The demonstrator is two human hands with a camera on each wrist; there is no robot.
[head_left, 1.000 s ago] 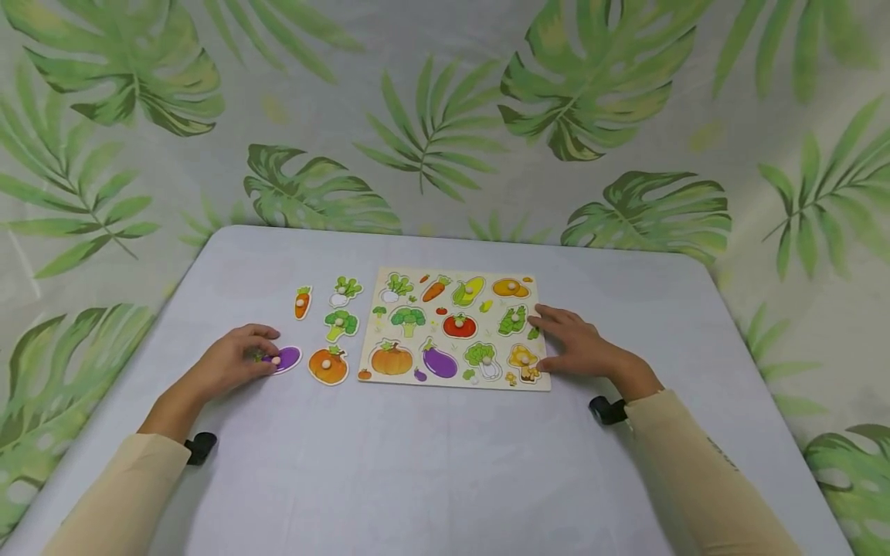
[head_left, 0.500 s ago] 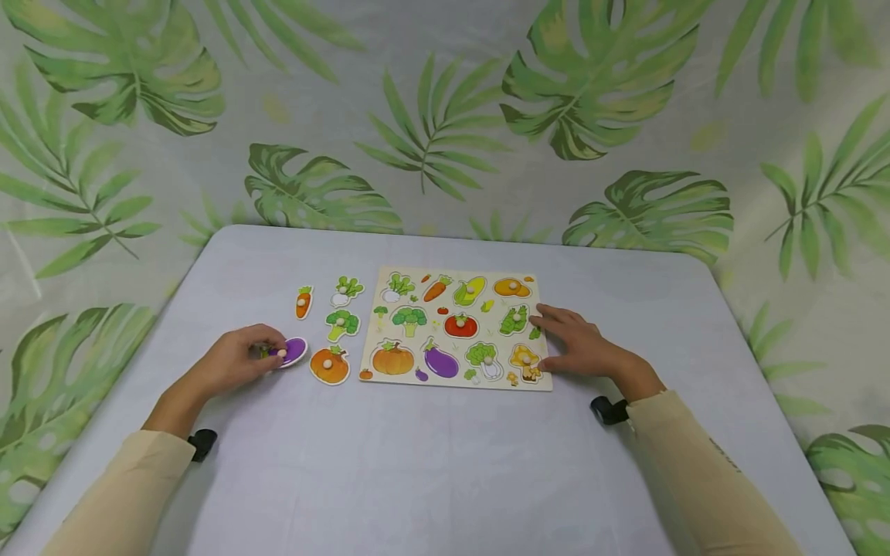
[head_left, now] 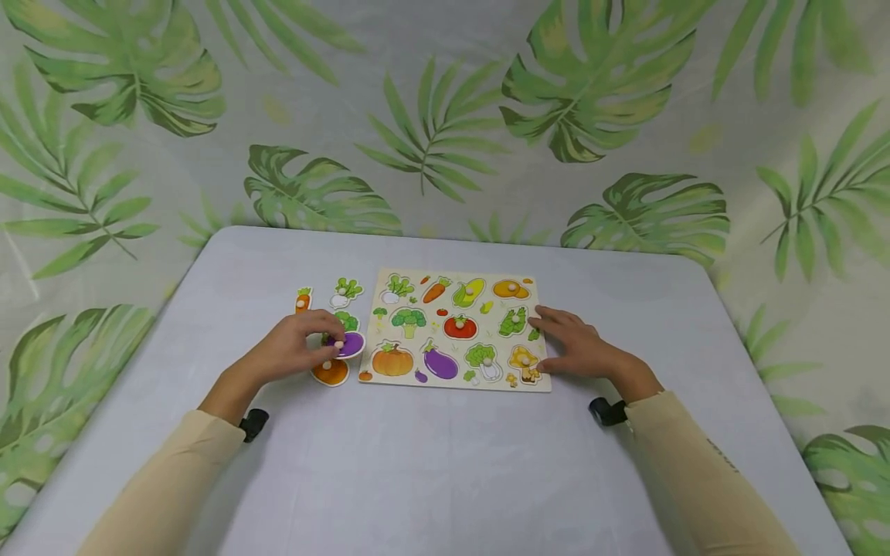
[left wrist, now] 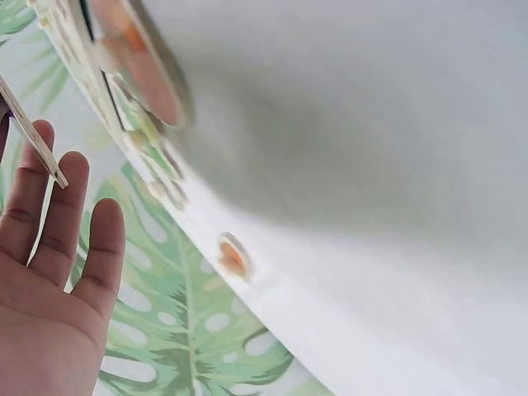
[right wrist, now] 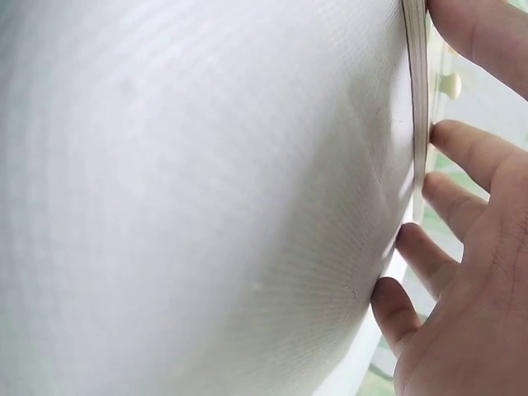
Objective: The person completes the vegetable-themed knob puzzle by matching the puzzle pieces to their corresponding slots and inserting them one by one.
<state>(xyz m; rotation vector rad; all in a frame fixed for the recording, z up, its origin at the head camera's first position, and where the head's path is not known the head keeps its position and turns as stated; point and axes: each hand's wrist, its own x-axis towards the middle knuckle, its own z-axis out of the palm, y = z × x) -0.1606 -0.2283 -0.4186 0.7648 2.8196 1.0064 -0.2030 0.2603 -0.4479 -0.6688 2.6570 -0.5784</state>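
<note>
My left hand [head_left: 295,346] pinches the knob of a purple eggplant puzzle piece [head_left: 353,345], held above the loose pieces left of the puzzle board [head_left: 455,384]. In the left wrist view the edge of the eggplant piece [left wrist: 37,140] shows beside the fingers. Under it in the head view lie a pumpkin piece [head_left: 330,374] and a broccoli piece [head_left: 345,320], both partly covered. My right hand [head_left: 580,346] rests at the board's right edge with fingers spread; in the right wrist view the fingertips touch the board's side [right wrist: 419,99].
Beyond the left hand lie a carrot piece [head_left: 303,298] and a turnip piece [head_left: 344,293]. Seated in the board are several knobbed pieces, among them a tomato [head_left: 460,327] and a corn [head_left: 469,292]. A printed eggplant picture [head_left: 440,361] marks its lower middle. Leaf-patterned cloth [head_left: 445,208] hangs behind the table.
My left hand has lifted the eggplant piece from the table and carried it rightward, over the pumpkin and broccoli pieces. The right hand has stayed at the board's edge.
</note>
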